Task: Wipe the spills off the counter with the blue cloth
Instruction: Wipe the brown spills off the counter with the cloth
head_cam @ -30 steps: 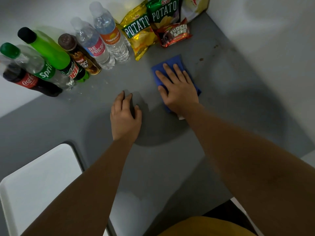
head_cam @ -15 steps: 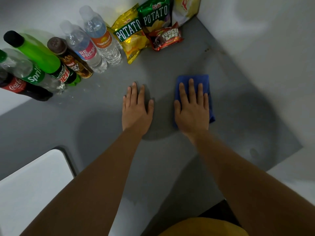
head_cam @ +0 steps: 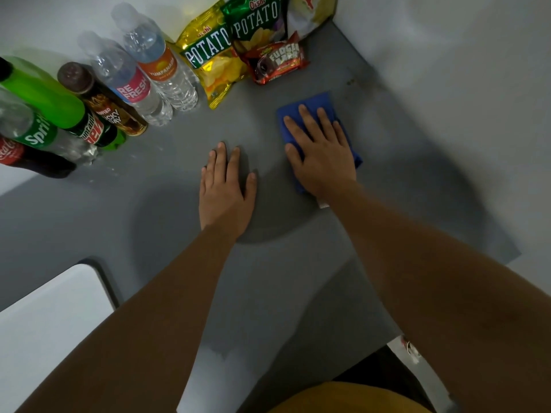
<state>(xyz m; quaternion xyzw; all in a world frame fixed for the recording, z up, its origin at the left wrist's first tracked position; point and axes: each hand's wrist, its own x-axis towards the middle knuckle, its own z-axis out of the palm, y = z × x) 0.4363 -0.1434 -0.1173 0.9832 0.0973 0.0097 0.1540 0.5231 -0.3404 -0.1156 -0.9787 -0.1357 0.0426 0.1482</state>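
Pressing flat with fingers spread, the right hand (head_cam: 323, 158) lay on the blue cloth (head_cam: 310, 107), pinning it to the grey surface (head_cam: 417, 180) without closing around it. The left hand (head_cam: 226, 190) rested palm down and open on the bare surface just beside it, gripping nothing. Beyond the cloth, toward the corner, small brown spots (head_cam: 351, 81) marked the surface near a fudge bar packet (head_cam: 278, 62). Two potato chip bags (head_cam: 214, 59) and a row of drink bottles (head_cam: 143, 76) lined the wall.
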